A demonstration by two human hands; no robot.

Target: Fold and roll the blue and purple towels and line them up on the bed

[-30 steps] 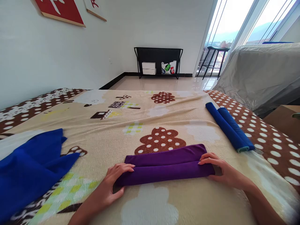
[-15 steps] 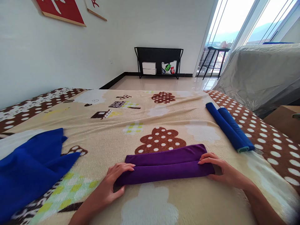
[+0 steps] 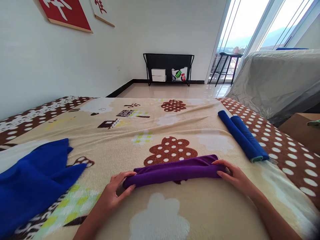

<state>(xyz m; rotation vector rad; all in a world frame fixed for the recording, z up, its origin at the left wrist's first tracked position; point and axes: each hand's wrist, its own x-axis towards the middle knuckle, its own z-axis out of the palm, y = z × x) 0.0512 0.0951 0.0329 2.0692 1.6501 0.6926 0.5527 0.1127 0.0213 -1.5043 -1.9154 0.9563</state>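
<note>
Left hand (image 3: 112, 193) and right hand (image 3: 238, 180) pinch opposite ends of a smooth purple cloth (image 3: 172, 175), its near side a long tube, a flatter strip behind. Under it, plush cream blanket (image 3: 115, 146), wrinkled, brown polka-dot motif just beyond. Left: matte blue cloth (image 3: 37, 176), crumpled, pointed corner near the left hand. Right, past the right hand: two slim blue rolls (image 3: 237, 137), side by side.

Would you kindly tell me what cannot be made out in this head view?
All in the head view:
Purple cloth: underside, hidden by its upper side.
Loose blue cloth: left part, cut off by left edge.
Red wall hanging: top, cut off by upper edge.
</note>
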